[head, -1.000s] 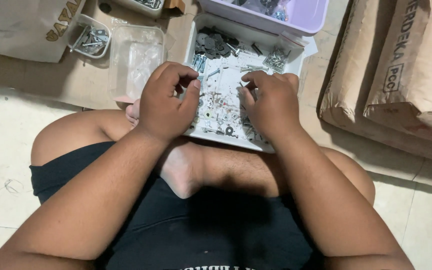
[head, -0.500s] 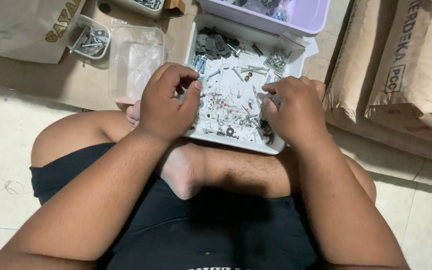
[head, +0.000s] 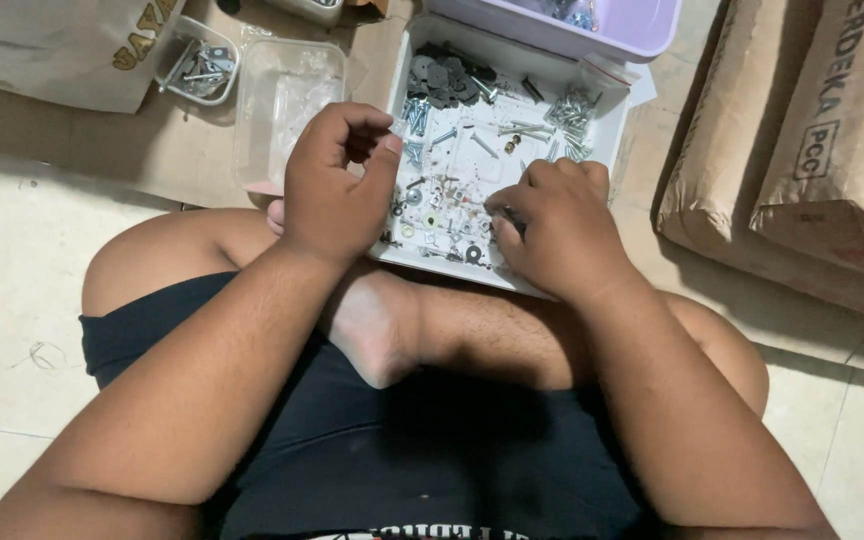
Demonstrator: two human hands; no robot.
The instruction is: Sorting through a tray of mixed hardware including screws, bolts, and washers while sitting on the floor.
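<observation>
The left hand (head: 337, 185) hovers curled over the white tray's (head: 607, 135) left edge, its grip loosely closed, whether on anything I cannot tell. The right hand (head: 557, 225) presses down in the near-right corner, fingertips pinched among small screws and washers (head: 442, 205). A clear container (head: 282, 95) lies left, a lilac bin (head: 622, 25) far, paper sacks (head: 802, 150) right.

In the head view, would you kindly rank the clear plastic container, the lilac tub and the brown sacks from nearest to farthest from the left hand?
From the left hand:
1. Clear plastic container, just beyond it.
2. Lilac tub, top, across the white tray.
3. Brown sacks, far right.
</observation>
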